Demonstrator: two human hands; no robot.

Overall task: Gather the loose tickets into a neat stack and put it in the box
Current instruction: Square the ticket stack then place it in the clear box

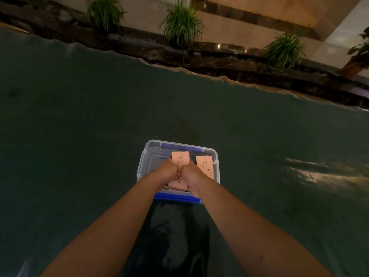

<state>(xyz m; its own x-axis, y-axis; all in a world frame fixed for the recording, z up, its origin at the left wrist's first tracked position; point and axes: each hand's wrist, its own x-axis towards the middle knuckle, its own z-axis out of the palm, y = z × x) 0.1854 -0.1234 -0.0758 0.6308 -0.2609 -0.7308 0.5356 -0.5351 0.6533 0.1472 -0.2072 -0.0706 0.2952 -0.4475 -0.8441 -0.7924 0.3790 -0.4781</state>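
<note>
Okay, head view only. Clear plastic box [143,166] with blue latches at the near and far ends sits on a dark green surface [79,126], lid off. Inside the box: a pink ticket stack [180,157], pale salmon paper with small dark print, held by both hands. Its long axis runs away from the camera, far end towards the box's far wall, near end by the near blue latch; black print shows in the gap between the hands. A second pink ticket [203,163] lies just beside it on the right, inside the box, roughly parallel, same long-axis direction, partly covered by the right hand.

Left hand [166,170] is curled closed on the left edge of the ticket stack, fingers tucked out of sight. Right hand [192,173] is curled closed on the stack's right edge, knuckles almost touching the left hand's. Both forearms reach in over the box's near rim.

Background: dark stone ledge [219,62] along the far edge of the surface, with green potted plants [180,25] on it.
</note>
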